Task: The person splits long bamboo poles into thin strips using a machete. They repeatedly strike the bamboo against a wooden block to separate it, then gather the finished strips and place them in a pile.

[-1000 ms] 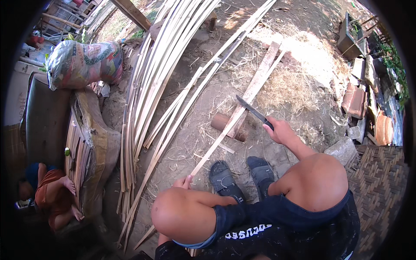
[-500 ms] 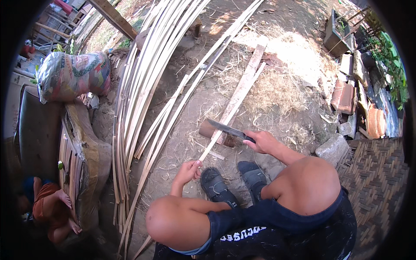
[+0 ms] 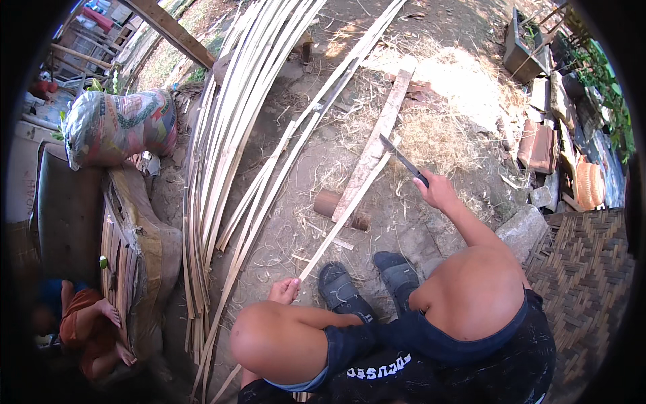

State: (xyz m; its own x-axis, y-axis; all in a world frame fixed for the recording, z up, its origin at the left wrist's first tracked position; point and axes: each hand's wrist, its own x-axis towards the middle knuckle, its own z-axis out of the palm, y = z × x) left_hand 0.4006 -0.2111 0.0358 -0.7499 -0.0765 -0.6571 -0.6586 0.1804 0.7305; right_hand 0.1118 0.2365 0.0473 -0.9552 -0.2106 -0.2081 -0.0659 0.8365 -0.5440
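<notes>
Bamboo strip [image 3: 344, 214] lies diagonal across the short log [image 3: 331, 204] on the dirt, near end pinched in the left hand [image 3: 285, 291] by the shoes. Right hand [image 3: 436, 190] is closed around the knife [image 3: 398, 156] handle, blade raised at the strip's far end. Looks like shaving or splitting is under way — the cut needs the blade aligned with the strip's edge, with the left hand holding it steady. Bamboo slat pile [image 3: 229, 148] lies to the left.

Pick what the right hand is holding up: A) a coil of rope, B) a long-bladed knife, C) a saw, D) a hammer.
B: the right hand grips a dark-handled knife, its blade raised above the bamboo strip whose near end the left hand holds.
</notes>
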